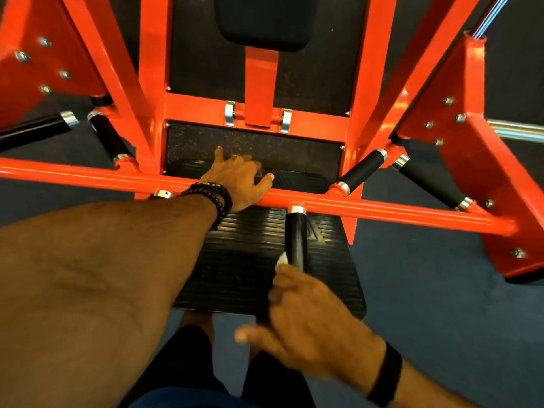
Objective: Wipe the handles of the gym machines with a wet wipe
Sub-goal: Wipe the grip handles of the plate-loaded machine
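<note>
Gym floor (426,275), dark blue carpet, seen from above through the orange steel frame (153,83) of a weight machine; a ribbed black footplate (250,260) lies at centre, a black seat pad (265,22) at twelve o'clock.

Left hand (238,179): rests on the orange crossbar (88,175) just left of centre, fingers loosely spread over the bar, thumb toward two o'clock. It appears to serve as a brace only. A beaded bracelet (219,201) sits at the wrist.

Right hand (312,313): fingers curled round the near end of a black handle (295,237) that projects from the crossbar toward six o'clock. A white wet wipe (282,259) shows at the hand's upper edge, pressed between fingers and handle. The hand is motion-blurred, so exact finger placement cannot be told. A dark band (385,375) sits at this wrist.

Key relation: the handle's long axis runs twelve to six o'clock. The bare, glossy length still to be covered lies toward twelve o'clock from the right fingers, ending at a chrome collar (296,209) on the crossbar. The right hand is the nearer and already engaged; a stroke along that axis would finish this handle.

Remaining handles: two black grips (360,172) at two o'clock, two more (109,136) at ten o'clock, all well apart from both hands and judged not yet in work.
</note>
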